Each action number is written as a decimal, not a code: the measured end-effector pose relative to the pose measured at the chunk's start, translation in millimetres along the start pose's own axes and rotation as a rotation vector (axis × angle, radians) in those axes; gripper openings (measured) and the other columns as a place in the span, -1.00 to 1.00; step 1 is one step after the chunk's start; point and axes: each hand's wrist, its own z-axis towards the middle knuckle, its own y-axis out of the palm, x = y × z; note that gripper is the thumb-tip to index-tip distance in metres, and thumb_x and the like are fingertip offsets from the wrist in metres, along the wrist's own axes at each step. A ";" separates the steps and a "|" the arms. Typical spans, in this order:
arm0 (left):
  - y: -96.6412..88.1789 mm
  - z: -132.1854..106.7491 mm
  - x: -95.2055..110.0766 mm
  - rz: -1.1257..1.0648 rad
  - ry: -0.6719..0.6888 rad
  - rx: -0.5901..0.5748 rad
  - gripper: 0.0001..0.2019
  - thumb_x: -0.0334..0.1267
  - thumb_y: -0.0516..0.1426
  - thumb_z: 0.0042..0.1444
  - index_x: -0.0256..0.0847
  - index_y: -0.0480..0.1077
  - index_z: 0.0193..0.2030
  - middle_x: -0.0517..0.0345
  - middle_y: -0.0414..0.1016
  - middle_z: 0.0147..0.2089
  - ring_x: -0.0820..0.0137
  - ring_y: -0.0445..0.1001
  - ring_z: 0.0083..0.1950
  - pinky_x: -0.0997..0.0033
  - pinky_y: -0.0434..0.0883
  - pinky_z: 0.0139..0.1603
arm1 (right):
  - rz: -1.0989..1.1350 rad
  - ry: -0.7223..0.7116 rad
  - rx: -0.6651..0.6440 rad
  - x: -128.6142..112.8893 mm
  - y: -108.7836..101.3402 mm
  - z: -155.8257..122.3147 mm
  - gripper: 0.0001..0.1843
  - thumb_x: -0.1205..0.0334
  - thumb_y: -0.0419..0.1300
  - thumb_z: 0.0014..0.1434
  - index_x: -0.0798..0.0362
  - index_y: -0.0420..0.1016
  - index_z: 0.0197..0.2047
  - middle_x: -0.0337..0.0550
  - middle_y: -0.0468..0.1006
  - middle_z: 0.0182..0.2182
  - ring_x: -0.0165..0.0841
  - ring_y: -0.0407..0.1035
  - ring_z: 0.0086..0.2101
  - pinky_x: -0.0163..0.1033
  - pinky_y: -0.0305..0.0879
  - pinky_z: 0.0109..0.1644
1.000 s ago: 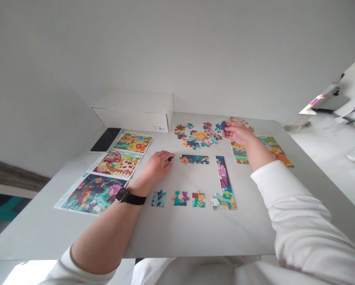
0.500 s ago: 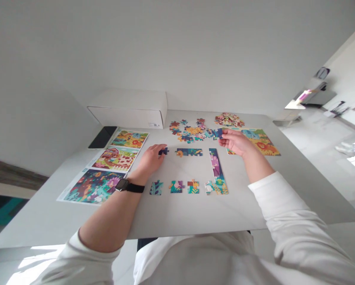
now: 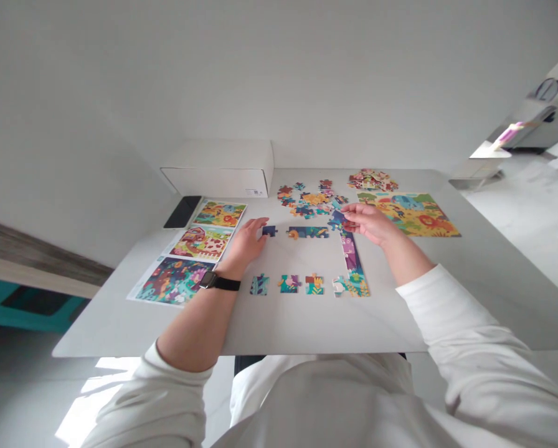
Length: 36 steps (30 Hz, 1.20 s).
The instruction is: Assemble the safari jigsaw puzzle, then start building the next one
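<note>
My right hand [image 3: 367,222] pinches a dark blue puzzle piece [image 3: 337,219] between thumb and fingers, at the top end of the joined right-hand strip [image 3: 350,252]. Whether that piece touches the strip I cannot tell. On the left, my left hand [image 3: 248,242] has its thumb and fingers apart around the edge of a small dark blue piece [image 3: 270,231] lying on the table. Between the hands lies a joined dark blue strip [image 3: 308,232]. Nearer me, in a row, are a leafy piece [image 3: 259,285], a flower piece [image 3: 289,284] and a yellow-plant piece [image 3: 314,284].
Loose pieces [image 3: 314,199] lie in a heap at the back, with a second pile [image 3: 371,180] to their right. An animal picture [image 3: 410,214] lies at right. Printed picture sheets [image 3: 197,242], a phone [image 3: 182,212] and a white box [image 3: 216,180] occupy the left side.
My right hand has brought its piece nearer, from the heap's edge to the strip's top end. My left fingers have drawn back slightly from the small dark piece. The view has shifted.
</note>
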 end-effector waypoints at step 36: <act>4.9 3.4 -11.2 0.113 -0.033 -0.037 -0.53 -0.33 0.14 0.26 -0.21 0.52 0.30 -0.11 0.66 0.22 0.03 0.59 0.29 -0.01 0.46 0.43 | -0.017 -0.020 -0.028 7.3 5.1 3.0 -0.66 0.18 0.64 0.03 -0.01 0.65 -0.18 -0.21 0.65 -0.34 -0.34 0.59 -0.30 -0.21 0.61 -0.14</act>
